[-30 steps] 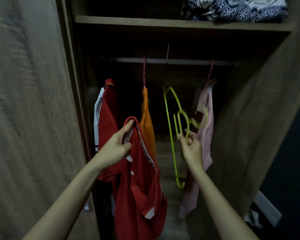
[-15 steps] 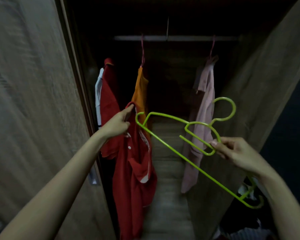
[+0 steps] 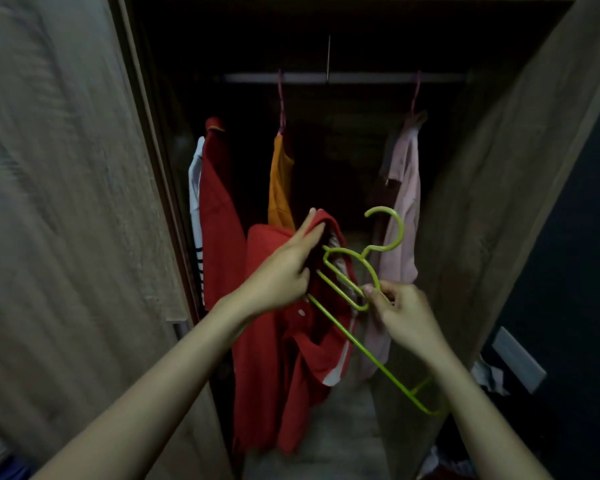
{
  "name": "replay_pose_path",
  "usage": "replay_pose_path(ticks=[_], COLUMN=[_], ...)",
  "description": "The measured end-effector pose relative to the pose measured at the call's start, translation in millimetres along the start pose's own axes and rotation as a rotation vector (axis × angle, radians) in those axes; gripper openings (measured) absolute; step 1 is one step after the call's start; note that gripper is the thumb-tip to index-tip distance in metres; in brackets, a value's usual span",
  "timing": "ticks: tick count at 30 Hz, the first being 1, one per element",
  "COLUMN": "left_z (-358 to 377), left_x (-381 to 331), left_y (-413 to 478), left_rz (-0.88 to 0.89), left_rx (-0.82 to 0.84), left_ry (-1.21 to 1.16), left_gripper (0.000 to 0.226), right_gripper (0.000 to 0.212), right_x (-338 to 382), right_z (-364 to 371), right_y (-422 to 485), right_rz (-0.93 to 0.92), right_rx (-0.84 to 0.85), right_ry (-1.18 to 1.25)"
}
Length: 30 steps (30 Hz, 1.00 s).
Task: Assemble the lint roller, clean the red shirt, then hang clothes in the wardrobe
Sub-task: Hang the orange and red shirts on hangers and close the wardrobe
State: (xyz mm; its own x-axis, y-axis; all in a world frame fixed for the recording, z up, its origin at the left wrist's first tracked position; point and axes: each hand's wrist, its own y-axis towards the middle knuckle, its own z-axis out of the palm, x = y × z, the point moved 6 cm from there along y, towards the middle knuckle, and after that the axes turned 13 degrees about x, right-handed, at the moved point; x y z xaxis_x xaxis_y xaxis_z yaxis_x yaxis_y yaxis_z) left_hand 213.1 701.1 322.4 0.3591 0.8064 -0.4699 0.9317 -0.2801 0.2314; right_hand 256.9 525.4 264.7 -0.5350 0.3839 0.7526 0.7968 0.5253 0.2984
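Observation:
I stand before an open wooden wardrobe. My left hand [image 3: 284, 268] grips the collar of the red shirt [image 3: 278, 368], which hangs down loosely from my fingers. My right hand [image 3: 400, 311] pinches the neck of a lime-green plastic hanger [image 3: 347, 323]. The hanger is tilted, its hook [image 3: 392, 230] pointing up and its right end low near my right forearm. The hanger's left arm lies against the shirt's open collar, and its far tip is hidden behind my left hand.
The hanging rail [image 3: 343, 77] crosses the top of the wardrobe. On it hang a second red garment [image 3: 219, 216] with a striped white one behind, an orange top [image 3: 280, 185] and a pale pink top [image 3: 402, 209]. A wooden door [image 3: 66, 202] stands open at left, and the side panel [image 3: 492, 188] at right.
My right hand has brought the green hanger left, against the shirt's collar. My left hand has lifted the collar toward the middle. The view has tipped down.

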Motion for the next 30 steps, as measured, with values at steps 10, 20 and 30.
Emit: replay_pose_path(ticks=[10, 20, 30], left_z=[-44, -50, -93], left_x=[-15, -11, 0], left_y=[-15, 36, 25], left_rz=[0.262, 0.226, 0.1], left_rx=[-0.17, -0.301, -0.454], left_ry=[0.462, 0.624, 0.533], left_gripper=[0.043, 0.044, 0.046], right_gripper=[0.032, 0.032, 0.036], right_x=[-8, 21, 20], right_z=[-28, -48, 19], right_y=[-8, 29, -18], right_rz=[-0.117, -0.248, -0.733], right_rx=[-0.103, -0.133, -0.288], right_ry=[0.048, -0.093, -0.775])
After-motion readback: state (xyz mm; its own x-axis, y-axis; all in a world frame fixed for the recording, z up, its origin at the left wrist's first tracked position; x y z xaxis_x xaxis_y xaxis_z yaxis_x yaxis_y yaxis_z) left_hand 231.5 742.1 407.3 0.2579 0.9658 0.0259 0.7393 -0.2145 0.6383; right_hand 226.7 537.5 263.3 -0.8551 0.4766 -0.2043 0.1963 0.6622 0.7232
